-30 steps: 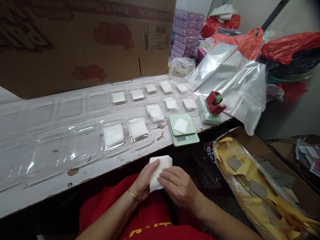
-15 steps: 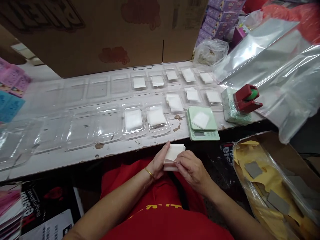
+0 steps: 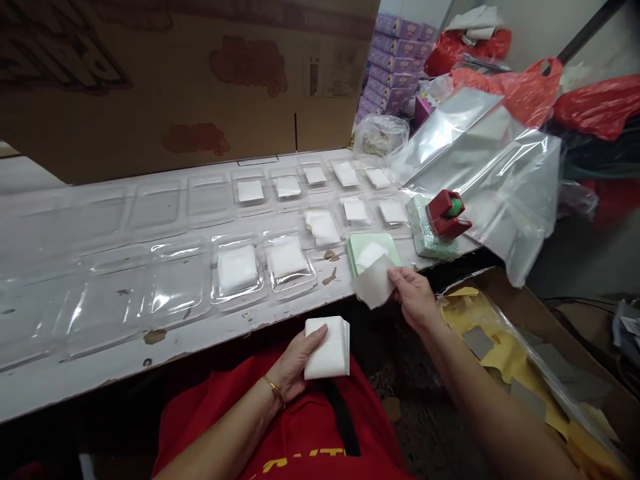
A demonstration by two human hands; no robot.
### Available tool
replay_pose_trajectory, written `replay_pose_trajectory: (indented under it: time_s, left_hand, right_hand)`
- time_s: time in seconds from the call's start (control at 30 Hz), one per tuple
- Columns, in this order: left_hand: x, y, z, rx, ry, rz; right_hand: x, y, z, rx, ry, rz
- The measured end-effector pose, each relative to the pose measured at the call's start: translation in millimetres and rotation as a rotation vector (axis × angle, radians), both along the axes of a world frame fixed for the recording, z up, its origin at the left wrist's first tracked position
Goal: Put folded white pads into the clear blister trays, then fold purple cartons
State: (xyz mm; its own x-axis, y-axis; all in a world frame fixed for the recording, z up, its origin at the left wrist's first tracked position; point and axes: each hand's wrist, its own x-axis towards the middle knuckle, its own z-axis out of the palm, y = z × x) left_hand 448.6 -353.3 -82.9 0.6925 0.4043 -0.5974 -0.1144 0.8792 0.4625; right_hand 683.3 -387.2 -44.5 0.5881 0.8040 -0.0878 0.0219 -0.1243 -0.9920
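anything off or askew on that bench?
One thing: the pads in the clear tray pocket just behind the green scale sit crooked and overlapping, while the neighbouring pockets hold theirs square. The table has chipped, brown-stained paint along its front edge. Nothing spilled.

Brightness: the long white worktop (image 3: 100, 360) is evenly lit from overhead.
Glare: highlights are thrown off the clear plastic blister trays (image 3: 165, 287) and the clear cellophane bags (image 3: 500, 173).
Shadow: the near floor is left dim.
Distortion: wide-angle bending is seen at the edges.
Blur: far-left cardboard print is softened.
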Motion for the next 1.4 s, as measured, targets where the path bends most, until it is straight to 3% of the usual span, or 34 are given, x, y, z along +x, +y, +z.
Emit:
replay_pose_trajectory:
  time_s: [0.1, 0.17, 0.23, 0.33, 0.47, 0.6, 0.67, 0.73, 0.8, 0.9, 1.03, 1.17, 1.4]
  left_hand:
    - [3, 0, 0.1, 0.038, 0.019, -0.003]
    - [4, 1, 0.5, 0.039, 0.037, 0.002]
    - [4, 1, 0.9, 0.039, 0.049, 0.013]
    - [3, 2, 1.0, 0.048, 0.058, 0.019]
    - [4, 3, -0.7, 0.052, 0.073, 0.014]
    - [7, 3, -1.2, 0.080, 0.069, -0.012]
    - [8, 3, 0.0, 0.111, 0.062, -0.032]
    - [8, 1, 1.4, 0.136, 0.054, -0.052]
    - [9, -1, 2.3, 0.146, 0.047, -0.069]
    - [9, -4, 1.7, 0.147, 0.048, -0.090]
    - [9, -6, 0.8, 0.148, 0.057, -0.100]
    - [6, -6, 2.1, 0.163, -0.018, -0.106]
    - [0, -6, 1.2, 0.342, -0.085, -0.151]
  right_hand:
    - [40, 20, 10.0, 0.056, -0.577, -0.138]
    - [55, 32, 8.8, 0.082, -0.990, -0.155]
    - [59, 39, 0.1, 0.057, -1.284, -0.001]
    - [54, 40, -16.9, -0.050, -1.470, 0.318]
    - [55, 37, -20.8, -0.091, -1.428, 0.386]
    - [49, 28, 2.2, -0.029, -1.280, 0.301]
    - [25, 16, 14.5, 0.030, -1.139, 0.310]
    - [-11, -1, 20.9, 0.045, -0.999, 0.447]
    - [-47, -17, 19.7, -0.016, -0.916, 0.605]
    - [-79, -33, 8.6, -0.119, -0.832, 0.651]
    - [-80, -36, -2.9, -0.153, -0.721, 0.636]
    - [-72, -35, -2.4, -0.133, -0.668, 0.608]
    - [-74, -39, -2.5, -0.078, -0.722, 0.588]
